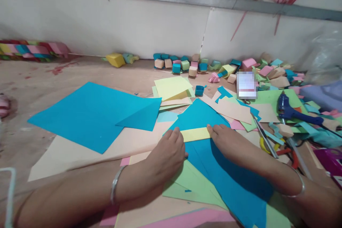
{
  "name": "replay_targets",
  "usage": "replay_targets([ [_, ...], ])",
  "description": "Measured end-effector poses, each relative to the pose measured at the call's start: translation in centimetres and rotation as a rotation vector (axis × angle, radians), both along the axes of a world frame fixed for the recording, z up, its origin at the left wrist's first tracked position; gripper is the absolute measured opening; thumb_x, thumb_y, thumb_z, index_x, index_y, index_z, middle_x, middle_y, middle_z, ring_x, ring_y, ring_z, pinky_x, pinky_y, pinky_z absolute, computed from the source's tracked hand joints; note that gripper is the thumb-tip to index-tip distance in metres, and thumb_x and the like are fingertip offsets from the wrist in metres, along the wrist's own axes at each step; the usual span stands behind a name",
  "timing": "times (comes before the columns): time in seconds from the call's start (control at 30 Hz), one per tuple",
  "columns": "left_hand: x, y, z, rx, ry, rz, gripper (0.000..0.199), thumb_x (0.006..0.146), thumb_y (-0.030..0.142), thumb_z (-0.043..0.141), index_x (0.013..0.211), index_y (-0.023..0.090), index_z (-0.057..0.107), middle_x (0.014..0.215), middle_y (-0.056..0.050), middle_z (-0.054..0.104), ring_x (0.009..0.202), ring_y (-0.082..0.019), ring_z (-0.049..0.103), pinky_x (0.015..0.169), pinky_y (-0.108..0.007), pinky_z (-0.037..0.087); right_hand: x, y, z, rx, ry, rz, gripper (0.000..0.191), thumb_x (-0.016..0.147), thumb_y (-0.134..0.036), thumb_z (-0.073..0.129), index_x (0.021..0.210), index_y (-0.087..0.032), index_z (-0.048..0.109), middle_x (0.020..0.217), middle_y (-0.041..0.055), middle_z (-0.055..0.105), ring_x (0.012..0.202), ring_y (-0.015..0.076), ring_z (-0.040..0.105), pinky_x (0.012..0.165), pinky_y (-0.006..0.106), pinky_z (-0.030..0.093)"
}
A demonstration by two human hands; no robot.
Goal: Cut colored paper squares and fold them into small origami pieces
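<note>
A short yellow paper strip point(196, 134) lies level across a blue paper sheet point(227, 174), its ends at my two hands. My left hand point(171, 149) is closed at the strip's left end, fingers curled and partly hidden from view. At the right end, my right hand point(221, 139) pinches the strip between thumb and fingers. Under the blue sheet lie a light green sheet point(195, 185) and peach paper point(149, 206). Farther left spreads a large blue sheet point(88, 117) with one corner folded over.
Scissors point(264, 135) and a blue glue gun point(296, 110) lie among paper scraps on the right. A blurred-out phone-like rectangle point(246, 85) stands behind them. Small paper boxes point(176, 67) line the wall. Pale yellow sheets point(172, 87) rest beyond my hands.
</note>
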State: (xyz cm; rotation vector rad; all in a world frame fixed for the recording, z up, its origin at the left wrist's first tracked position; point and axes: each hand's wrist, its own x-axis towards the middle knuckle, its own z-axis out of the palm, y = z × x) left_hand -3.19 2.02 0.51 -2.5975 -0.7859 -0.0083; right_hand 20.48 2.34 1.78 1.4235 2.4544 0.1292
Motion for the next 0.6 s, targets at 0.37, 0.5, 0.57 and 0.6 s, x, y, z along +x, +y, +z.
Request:
replay_targets([
  [0.37, -0.3, 2.6, 0.0, -0.098, -0.168, 0.021, 0.021, 0.093, 0.015, 0.048, 0.073, 0.017, 0.054, 0.069, -0.006, 0.056, 0.064, -0.021, 0.049, 0.059, -0.035, 0.033, 0.0, 0.5, 2.3, -0.105, 0.045, -0.193, 0.04, 0.088, 0.0, 0.036, 0.121, -0.009, 0.058, 0.101, 0.0171, 0.063, 0.088, 0.0268, 0.059, 0.066, 0.033, 0.041],
  [0.5, -0.4, 3.1, 0.8, -0.17, -0.17, 0.044, 0.017, 0.09, 0.008, 0.046, 0.078, 0.016, 0.054, 0.073, -0.007, 0.058, 0.066, -0.022, 0.051, 0.059, -0.035, 0.033, 1.1, 1.0, 1.7, -0.116, 0.308, -0.114, 0.033, 0.093, -0.009, 0.037, 0.118, -0.014, 0.058, 0.098, 0.0134, 0.064, 0.089, 0.0244, 0.06, 0.07, 0.032, 0.043],
  [0.57, -0.6, 3.1, 1.4, -0.225, -0.213, 0.058, 0.011, 0.087, 0.008, 0.048, 0.083, 0.016, 0.055, 0.075, -0.007, 0.059, 0.068, -0.022, 0.052, 0.06, -0.035, 0.035, 1.5, 1.4, 1.1, -0.121, 0.475, -0.121, 0.032, 0.096, -0.013, 0.035, 0.121, -0.014, 0.056, 0.106, 0.0143, 0.065, 0.096, 0.0242, 0.06, 0.076, 0.033, 0.045],
  [0.6, -0.6, 3.0, 1.7, -0.26, -0.25, 0.065, 0.009, 0.083, 0.01, 0.051, 0.089, 0.016, 0.055, 0.076, -0.008, 0.059, 0.069, -0.023, 0.052, 0.06, -0.035, 0.035, 1.5, 1.5, 0.9, -0.124, 0.557, -0.143, 0.032, 0.097, -0.015, 0.035, 0.123, -0.014, 0.054, 0.109, 0.0143, 0.065, 0.099, 0.0239, 0.06, 0.078, 0.034, 0.045],
])
